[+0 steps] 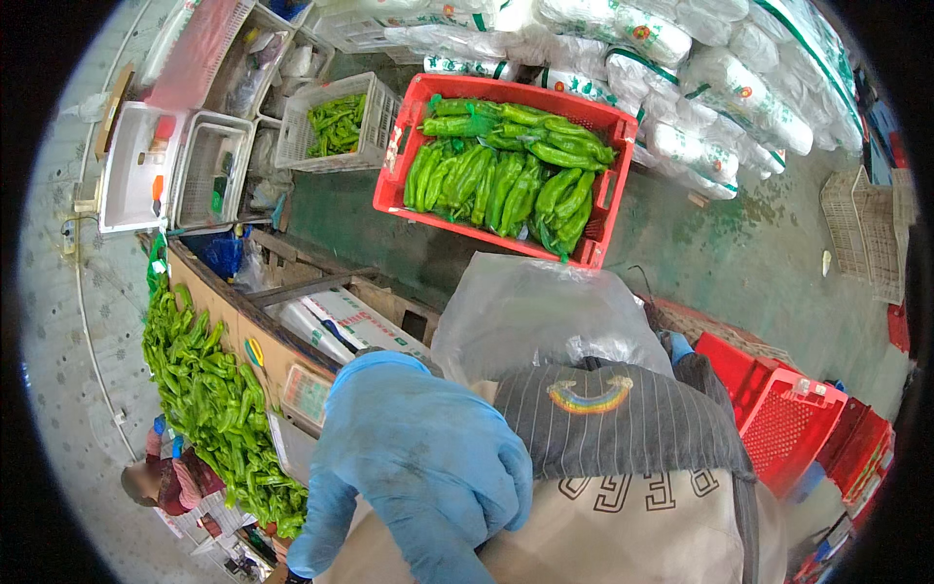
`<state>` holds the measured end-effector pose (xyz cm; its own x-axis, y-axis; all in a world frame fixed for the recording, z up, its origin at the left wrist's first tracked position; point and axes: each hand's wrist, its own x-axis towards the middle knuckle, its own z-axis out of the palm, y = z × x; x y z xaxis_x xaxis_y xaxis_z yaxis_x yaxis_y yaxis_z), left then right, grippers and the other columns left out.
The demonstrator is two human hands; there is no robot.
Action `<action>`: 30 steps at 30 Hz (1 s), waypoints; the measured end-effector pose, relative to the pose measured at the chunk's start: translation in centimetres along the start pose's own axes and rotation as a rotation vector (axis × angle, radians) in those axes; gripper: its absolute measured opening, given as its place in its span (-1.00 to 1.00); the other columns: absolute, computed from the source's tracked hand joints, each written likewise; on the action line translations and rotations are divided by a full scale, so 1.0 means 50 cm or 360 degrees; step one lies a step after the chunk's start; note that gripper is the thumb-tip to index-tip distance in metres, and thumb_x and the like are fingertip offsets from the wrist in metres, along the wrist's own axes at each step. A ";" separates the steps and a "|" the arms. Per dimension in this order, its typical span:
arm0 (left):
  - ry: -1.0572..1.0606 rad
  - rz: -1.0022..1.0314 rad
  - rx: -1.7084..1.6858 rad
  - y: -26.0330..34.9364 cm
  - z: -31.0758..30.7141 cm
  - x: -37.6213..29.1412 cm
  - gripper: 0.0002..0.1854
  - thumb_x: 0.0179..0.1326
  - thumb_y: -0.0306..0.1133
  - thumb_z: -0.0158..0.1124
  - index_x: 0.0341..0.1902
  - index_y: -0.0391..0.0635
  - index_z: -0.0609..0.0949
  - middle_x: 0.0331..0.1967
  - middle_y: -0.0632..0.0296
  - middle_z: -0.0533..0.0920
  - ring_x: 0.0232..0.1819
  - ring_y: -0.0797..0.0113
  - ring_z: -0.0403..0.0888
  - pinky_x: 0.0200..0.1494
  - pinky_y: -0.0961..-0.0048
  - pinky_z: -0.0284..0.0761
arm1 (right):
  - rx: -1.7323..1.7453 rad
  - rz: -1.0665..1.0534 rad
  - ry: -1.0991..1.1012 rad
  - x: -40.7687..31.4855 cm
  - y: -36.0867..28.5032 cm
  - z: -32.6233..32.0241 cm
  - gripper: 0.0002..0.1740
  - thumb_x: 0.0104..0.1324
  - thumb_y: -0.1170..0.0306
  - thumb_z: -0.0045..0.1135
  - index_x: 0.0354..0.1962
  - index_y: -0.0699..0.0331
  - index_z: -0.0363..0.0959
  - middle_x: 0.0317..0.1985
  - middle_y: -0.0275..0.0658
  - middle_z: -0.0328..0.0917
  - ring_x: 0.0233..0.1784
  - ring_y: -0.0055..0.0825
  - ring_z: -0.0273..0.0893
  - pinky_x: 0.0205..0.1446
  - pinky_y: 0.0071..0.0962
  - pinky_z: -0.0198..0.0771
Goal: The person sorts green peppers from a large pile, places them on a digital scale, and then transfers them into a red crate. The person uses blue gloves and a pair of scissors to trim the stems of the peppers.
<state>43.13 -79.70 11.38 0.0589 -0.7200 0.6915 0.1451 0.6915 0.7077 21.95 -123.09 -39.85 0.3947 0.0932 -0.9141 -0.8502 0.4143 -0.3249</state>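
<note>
My left hand [419, 452], in a blue glove, is raised close to the camera. Its thumb stands apart from the forefinger, other fingers curl inward, and nothing shows in it; the forefinger's tip is cut off. Only a small part of my right hand [680, 347], also gloved blue, shows beyond my striped apron [620, 431]; its fingers are hidden. A red plastic crate [492, 237] lies ahead, holding bagged long green peppers [467, 175]. Loose green peppers [211, 387] form a long heap on the left, beside yellow-handled scissors [255, 352]. Translucent plastic sheeting [540, 306] lies in front of my apron.
Wrapped white bundles [693, 87] are piled at the top right. A grey crate [372, 139] holds more peppers; white bins [139, 175] stand farther left. Red crates [788, 416] are at right. Another person [171, 474] in blue gloves is beyond the pepper heap.
</note>
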 end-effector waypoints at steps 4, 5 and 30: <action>0.0016 0.0053 0.0038 -0.003 -0.002 0.008 -0.07 0.24 0.49 -0.12 -0.10 -0.36 0.57 -0.54 0.17 0.42 -0.49 0.12 0.43 -0.38 0.19 0.36 | -0.2164 -0.0669 0.0041 -0.022 -0.042 0.022 -0.80 0.31 0.39 -0.05 -0.38 0.28 0.53 -0.44 -0.28 0.51 -0.36 -0.53 0.34 -0.24 -0.37 0.32; 0.0012 0.0062 0.0043 -0.007 -0.005 0.009 -0.07 0.23 0.49 -0.12 -0.10 -0.36 0.57 -0.55 0.17 0.41 -0.49 0.12 0.42 -0.39 0.19 0.35 | -0.1988 -0.0706 0.0079 -0.040 -0.043 0.034 -0.82 0.31 0.41 -0.03 -0.40 0.28 0.51 -0.46 -0.31 0.47 -0.36 -0.55 0.31 -0.26 -0.37 0.30; -0.0189 0.0078 0.0146 -0.005 -0.022 0.042 -0.13 0.29 0.44 -0.15 -0.05 -0.26 0.63 -0.56 0.24 0.45 -0.45 0.22 0.47 -0.31 0.24 0.42 | -0.0587 -0.0348 -0.0159 0.048 0.021 -0.030 -0.85 0.27 0.46 -0.06 -0.32 0.20 0.51 -0.48 -0.30 0.51 -0.45 -0.35 0.46 -0.30 -0.34 0.41</action>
<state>44.29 -81.43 12.50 -0.0542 -0.6769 0.7341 0.0538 0.7321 0.6791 21.48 -123.81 -42.75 0.5954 0.1339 -0.7922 -0.8033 0.0846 -0.5895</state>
